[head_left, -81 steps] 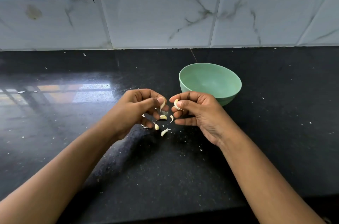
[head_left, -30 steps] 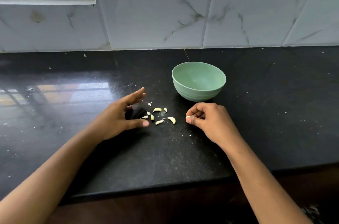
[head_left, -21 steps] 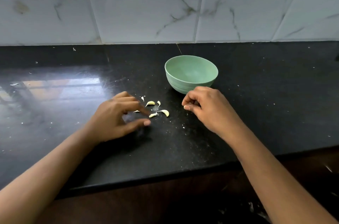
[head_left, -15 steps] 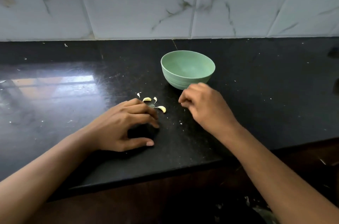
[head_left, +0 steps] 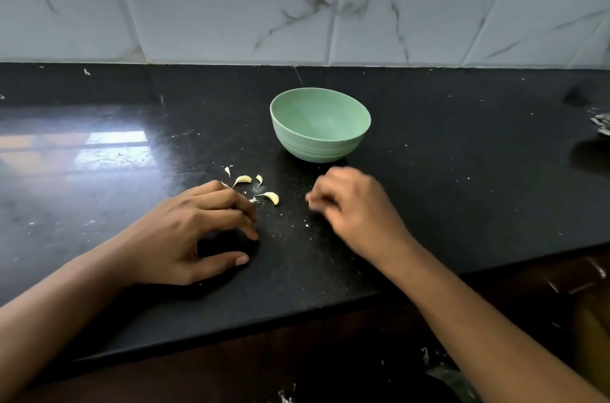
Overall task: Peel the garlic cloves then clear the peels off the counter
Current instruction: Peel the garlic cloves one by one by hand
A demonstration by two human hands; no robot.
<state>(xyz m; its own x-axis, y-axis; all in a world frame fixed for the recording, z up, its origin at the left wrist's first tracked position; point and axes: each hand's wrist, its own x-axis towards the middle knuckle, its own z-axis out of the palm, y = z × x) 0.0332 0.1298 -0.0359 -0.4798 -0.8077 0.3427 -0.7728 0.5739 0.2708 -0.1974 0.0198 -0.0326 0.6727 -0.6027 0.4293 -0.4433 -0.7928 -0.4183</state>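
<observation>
Presently, we note the garlic peels [head_left: 271,197] lying on the black counter [head_left: 462,204] just nearside and left of the green bowl [head_left: 330,152], closest to the left hand [head_left: 194,231], arched with nothing visibly held; the right hand [head_left: 356,214] is curled, blurred, its hold undeterminable.

- Bowl [head_left: 320,135] stands just behind the right hand [head_left: 355,209] — it blocks the way straight back.
- Bare counter [head_left: 287,257] between the hands, open to the front edge.
- Peels [head_left: 271,196] beside the left hand [head_left: 191,231] — open from above.
</observation>
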